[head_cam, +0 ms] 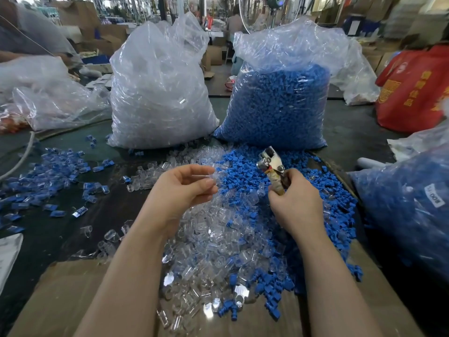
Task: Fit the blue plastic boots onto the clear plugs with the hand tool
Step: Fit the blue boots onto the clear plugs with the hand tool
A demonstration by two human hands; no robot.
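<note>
My right hand (295,203) grips the taped handles of a metal hand tool (271,162), its jaws pointing up and to the left. My left hand (181,188) hovers above the table with curled fingers, pinching a clear plug (215,177) at its fingertips. Beneath both hands lies a heap of loose clear plugs (209,242). A heap of loose blue boots (245,166) spreads behind and to the right of it.
Two big plastic bags stand at the back: one of clear plugs (160,93), one of blue boots (279,103). Fitted blue-and-clear pieces (48,176) lie scattered at left. Another bag of blue parts (408,203) sits right, a red bag (415,88) behind it. Cardboard (73,300) covers the near edge.
</note>
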